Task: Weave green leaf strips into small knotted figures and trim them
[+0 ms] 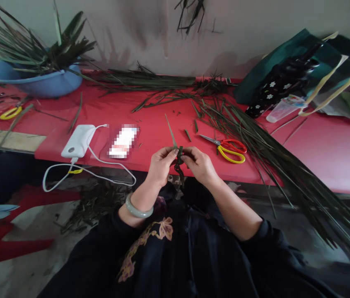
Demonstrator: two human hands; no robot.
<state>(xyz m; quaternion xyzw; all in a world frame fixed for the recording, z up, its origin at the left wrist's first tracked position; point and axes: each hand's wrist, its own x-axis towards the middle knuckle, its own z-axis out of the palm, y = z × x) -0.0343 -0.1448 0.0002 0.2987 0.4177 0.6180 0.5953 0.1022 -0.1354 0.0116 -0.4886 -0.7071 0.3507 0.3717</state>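
Centre of the frame: the left hand point(161, 166) and right hand point(202, 166) pinch a plaited leaf strip point(179, 169) between thumbs and fingers; a pointed leaf tip point(170, 130) projects above the left thumb. Near the right hand, red-and-yellow-handled scissors point(229, 149) lie on the red tabletop point(159, 124). Long leaf strips point(264, 140) spread across the right; a white power bank point(79, 140) lies left of centre; a blue basin point(50, 85) holding leaves stands upper left.
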